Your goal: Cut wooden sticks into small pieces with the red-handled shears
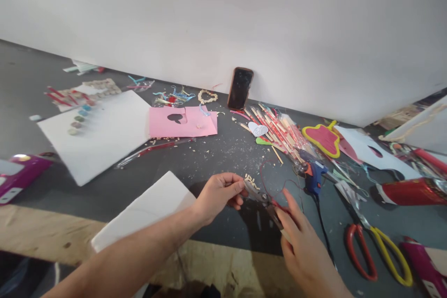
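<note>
Pivoted hand tool (264,197) sits in your R hand (302,237), fingers closed round its handles, nr the table's (226,230) front edge. Your L hand (221,195) has thumb & fingertip pressed tog. at its tip, can't tell on what, w/ pale bits (252,182) just beyond. Scissors (365,222) w/ red & yellow handles lie farther R.

Left grip (220,195) and right grip (300,237), near each other.
Left thumb (234,189) and left forefinger (228,177) pinch together, other fingers curled; the bare forearm (139,244) slants down-left from that grip. The right fingers (286,219) curl, right wrist (321,272) below and right of its grip.
</note>
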Action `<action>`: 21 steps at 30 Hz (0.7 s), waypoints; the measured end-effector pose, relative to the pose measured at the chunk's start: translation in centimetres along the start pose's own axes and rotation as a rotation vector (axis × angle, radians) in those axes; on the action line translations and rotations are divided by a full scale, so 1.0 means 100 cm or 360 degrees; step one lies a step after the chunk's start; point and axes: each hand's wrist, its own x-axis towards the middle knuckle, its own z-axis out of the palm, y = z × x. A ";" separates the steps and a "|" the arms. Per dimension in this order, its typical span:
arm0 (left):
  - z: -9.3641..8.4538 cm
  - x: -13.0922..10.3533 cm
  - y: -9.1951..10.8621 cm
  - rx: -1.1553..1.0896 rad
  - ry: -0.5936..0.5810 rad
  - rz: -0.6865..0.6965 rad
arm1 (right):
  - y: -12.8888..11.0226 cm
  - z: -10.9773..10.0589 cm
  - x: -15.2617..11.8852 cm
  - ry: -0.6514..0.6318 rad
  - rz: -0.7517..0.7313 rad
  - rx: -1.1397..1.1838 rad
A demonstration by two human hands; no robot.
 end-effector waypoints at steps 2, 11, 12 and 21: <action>0.000 0.001 -0.001 0.0021 -0.0014 0.0017 | -0.002 -0.004 0.001 0.0062 -0.0022 -0.0117; -0.001 -0.001 0.001 0.0119 -0.0038 0.0039 | -0.003 -0.006 0.003 0.0153 -0.0095 -0.0212; -0.001 -0.001 0.001 0.0130 -0.0044 0.0043 | -0.002 -0.005 0.002 0.0148 -0.0089 -0.0186; -0.002 -0.005 -0.001 0.0207 -0.0143 0.0102 | 0.002 0.003 0.006 0.0054 0.0077 -0.0132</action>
